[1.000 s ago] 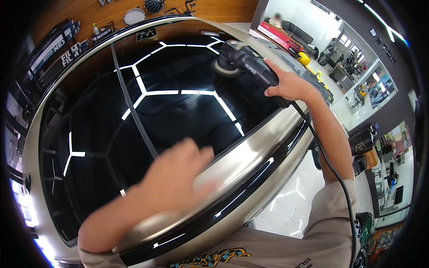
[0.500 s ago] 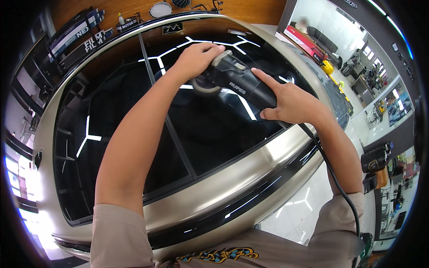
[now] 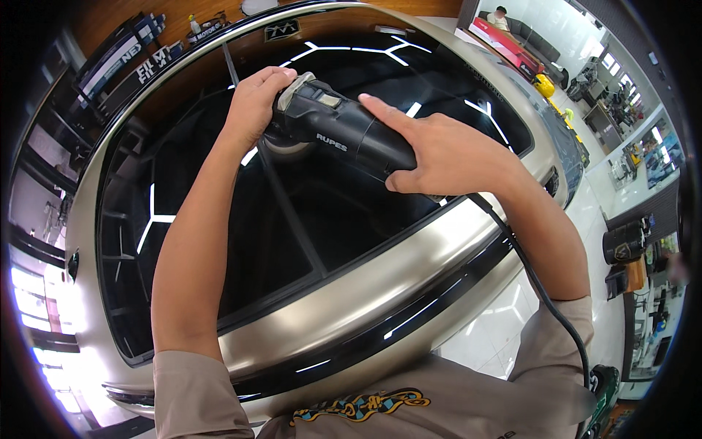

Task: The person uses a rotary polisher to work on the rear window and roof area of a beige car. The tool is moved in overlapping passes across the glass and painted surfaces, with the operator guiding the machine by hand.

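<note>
A black corded polisher (image 3: 365,135) lies across the glossy black glass roof (image 3: 351,227) of a gold car. Its round pad (image 3: 289,150) is partly hidden under the tool head and seems to rest on the glass, by the dark dividing strip (image 3: 294,219). My left hand (image 3: 256,106) is closed over the head end of the polisher. Around its rear body wraps my right hand (image 3: 457,154), the forefinger stretched along the top and the thumb on the near side. The black cord (image 3: 537,285) leaves the rear of the tool and hangs past my right forearm.
The gold roof edge (image 3: 307,314) and a black glossy trim band (image 3: 395,340) curve between me and the glass. A person (image 3: 499,18) sits at the far right behind a red counter (image 3: 497,44). A black drum (image 3: 624,243) stands at the right.
Both hands have carried the polisher to the left over the glass; its pad has gone from right of the dividing strip to beside or over it. My view has shifted slightly.
</note>
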Demonstrator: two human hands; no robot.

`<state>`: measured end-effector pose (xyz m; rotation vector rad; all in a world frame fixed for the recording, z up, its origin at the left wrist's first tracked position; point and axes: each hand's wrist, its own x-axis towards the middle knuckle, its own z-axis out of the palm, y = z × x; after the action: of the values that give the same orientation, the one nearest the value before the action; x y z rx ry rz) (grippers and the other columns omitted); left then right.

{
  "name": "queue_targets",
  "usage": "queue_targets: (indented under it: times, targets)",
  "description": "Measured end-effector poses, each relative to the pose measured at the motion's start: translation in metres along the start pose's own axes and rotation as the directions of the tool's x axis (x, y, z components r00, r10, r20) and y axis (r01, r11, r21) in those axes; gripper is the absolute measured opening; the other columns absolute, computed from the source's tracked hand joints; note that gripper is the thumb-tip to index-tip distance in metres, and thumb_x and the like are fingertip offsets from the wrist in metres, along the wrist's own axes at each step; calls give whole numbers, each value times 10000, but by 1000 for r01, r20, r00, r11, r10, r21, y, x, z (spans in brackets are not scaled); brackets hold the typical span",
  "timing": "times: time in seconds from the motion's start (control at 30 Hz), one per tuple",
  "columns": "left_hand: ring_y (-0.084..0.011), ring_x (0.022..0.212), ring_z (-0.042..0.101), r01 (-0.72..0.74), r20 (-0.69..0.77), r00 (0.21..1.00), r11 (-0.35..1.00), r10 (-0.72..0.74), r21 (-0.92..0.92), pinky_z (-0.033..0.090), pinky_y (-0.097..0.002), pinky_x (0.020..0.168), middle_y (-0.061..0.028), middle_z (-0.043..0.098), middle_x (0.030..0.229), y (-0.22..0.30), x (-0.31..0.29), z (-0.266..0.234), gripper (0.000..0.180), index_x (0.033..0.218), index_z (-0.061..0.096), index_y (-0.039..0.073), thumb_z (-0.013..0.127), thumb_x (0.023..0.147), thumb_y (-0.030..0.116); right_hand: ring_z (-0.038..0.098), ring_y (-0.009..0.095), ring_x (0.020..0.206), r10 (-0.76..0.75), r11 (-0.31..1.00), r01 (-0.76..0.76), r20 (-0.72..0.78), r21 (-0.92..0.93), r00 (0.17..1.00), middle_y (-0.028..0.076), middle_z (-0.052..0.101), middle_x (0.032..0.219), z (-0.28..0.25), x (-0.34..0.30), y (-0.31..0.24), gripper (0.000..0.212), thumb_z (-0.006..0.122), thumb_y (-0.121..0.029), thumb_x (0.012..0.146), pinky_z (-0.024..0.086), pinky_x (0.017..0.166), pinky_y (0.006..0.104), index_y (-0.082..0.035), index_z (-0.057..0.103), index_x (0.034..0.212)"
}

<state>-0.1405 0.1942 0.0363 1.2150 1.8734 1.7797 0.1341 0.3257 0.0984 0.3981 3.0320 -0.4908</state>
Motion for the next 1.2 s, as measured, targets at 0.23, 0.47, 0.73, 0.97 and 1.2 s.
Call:
queue_targets:
  times: [0.23, 0.47, 0.73, 0.97, 1.2]
  targets:
    - [-119, 917, 624, 19, -35, 999, 999, -20, -39, 474, -264, 877, -38, 712, 987, 9, -25, 9, 342, 1097, 728, -5, 628, 986, 303, 713, 378, 746, 48, 993, -57, 88, 105, 995, 274, 710, 917, -21, -26, -5, 969, 726, -296, 761, 554, 816, 403, -124, 316, 1621]
    - [-118, 854, 628, 25, -50, 998, 999, -23, 32, 477, -250, 816, -46, 720, 910, 16, -48, 21, 368, 1076, 749, 5, 645, 949, 334, 710, 384, 789, -112, 983, 115, -31, 144, 993, 273, 699, 1037, 4, -51, 9, 1018, 745, -205, 718, 536, 818, 395, -158, 300, 1633]
    - [-113, 856, 623, 33, -38, 999, 998, -34, -51, 482, -257, 802, -42, 711, 907, 15, -64, 31, 367, 1069, 748, -6, 654, 951, 329, 669, 405, 804, -112, 976, 110, 1, 189, 994, 247, 671, 956, 9, -68, 6, 996, 740, -198, 728, 516, 797, 453, -216, 323, 1632]
    - [-87, 838, 616, 73, -31, 996, 989, -78, -127, 482, -238, 795, -29, 706, 939, 21, -74, 27, 295, 1044, 728, -4, 641, 977, 270, 667, 420, 807, -124, 984, 124, -9, 125, 992, 251, 666, 838, 10, -68, -2, 864, 663, -224, 791, 525, 831, 473, -160, 376, 1603]
    - [-93, 856, 629, 53, -21, 998, 991, -56, -124, 487, -237, 809, -37, 707, 948, 20, -69, 24, 325, 1082, 721, -19, 638, 982, 279, 677, 413, 869, -96, 991, 96, -4, 95, 995, 249, 672, 866, 9, -67, -3, 859, 670, -233, 797, 529, 864, 463, -191, 380, 1604]
